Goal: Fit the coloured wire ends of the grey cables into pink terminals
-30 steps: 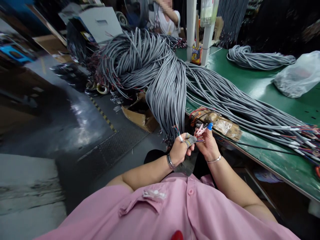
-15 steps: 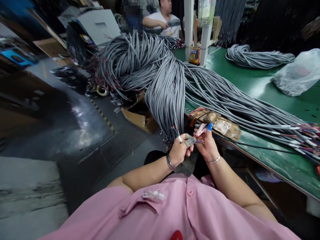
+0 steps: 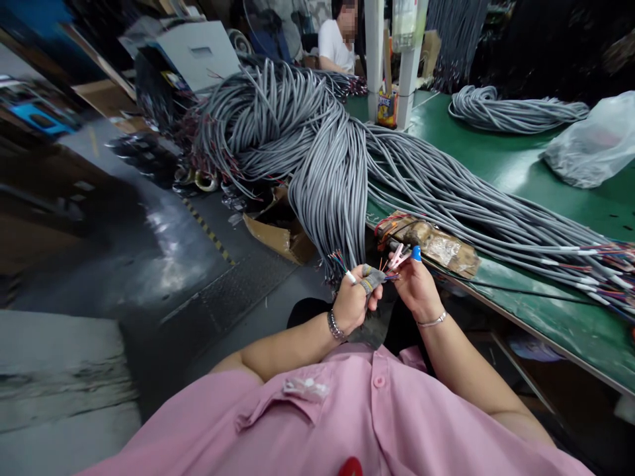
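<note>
My left hand, with grey knitted covers on the thumb and a finger, is closed around a grey cable's end. Thin coloured wires fan out above its white sleeve, and more wire ends poke out past the fingertips toward the right. My right hand has a blue cover on the thumb and pinches a small pink clip that looks like a clothes peg. The clip's tip is close to the wire ends; whether it touches them I cannot tell.
A big heap of grey cables hangs over the bench edge and runs along the green bench. A taped wooden block lies at the edge. Behind are a plastic bag, a white post and a seated person.
Both hands have shifted slightly; the pink clip has turned and its two arms now show more clearly. The left hand still grips the cable end. The person behind has moved to the right.
</note>
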Motion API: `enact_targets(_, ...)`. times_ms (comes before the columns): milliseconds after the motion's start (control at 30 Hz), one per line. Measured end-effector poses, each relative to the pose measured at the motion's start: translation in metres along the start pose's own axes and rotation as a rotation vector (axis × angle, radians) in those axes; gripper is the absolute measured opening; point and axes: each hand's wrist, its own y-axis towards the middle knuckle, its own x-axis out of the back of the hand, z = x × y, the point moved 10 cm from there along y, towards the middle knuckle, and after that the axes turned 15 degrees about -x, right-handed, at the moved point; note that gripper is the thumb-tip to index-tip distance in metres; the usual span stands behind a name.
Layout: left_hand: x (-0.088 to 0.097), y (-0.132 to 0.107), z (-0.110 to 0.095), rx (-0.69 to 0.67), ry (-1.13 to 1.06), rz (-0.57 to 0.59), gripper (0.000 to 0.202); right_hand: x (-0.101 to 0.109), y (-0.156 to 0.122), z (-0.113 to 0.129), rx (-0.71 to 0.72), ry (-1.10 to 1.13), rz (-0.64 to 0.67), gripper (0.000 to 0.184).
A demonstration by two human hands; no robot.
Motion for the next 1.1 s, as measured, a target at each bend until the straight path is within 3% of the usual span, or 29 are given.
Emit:
enact_targets(200,-0.003,0.004,0.005,0.013,-0.006,-0.009,0.028,-0.002,0.012,-0.015,-0.099,0.017,0.057,0.043)
enact_targets(400,-0.002,0.005,0.009,0.017,-0.002,-0.017,0.028,-0.002,0.017,-0.013,-0.076,0.126,0.054,0.033)
enact_targets(500,0.000,0.005,0.013,0.022,0.007,-0.014,0.030,-0.002,0.016,-0.013,-0.059,0.148,0.033,0.030)
enact_targets(767,0.004,-0.004,0.007,0.022,0.004,-0.002,0.029,-0.005,0.004,-0.016,-0.118,0.092,0.076,0.043)
enact_targets(967,0.006,-0.004,-0.003,-0.026,-0.046,-0.042,0.026,-0.001,-0.002,-0.009,-0.094,0.057,0.044,0.026)
enact_targets(1100,0.001,0.000,-0.003,-0.047,-0.043,-0.044,0.025,0.003,-0.001,-0.009,-0.044,0.035,0.004,0.028)
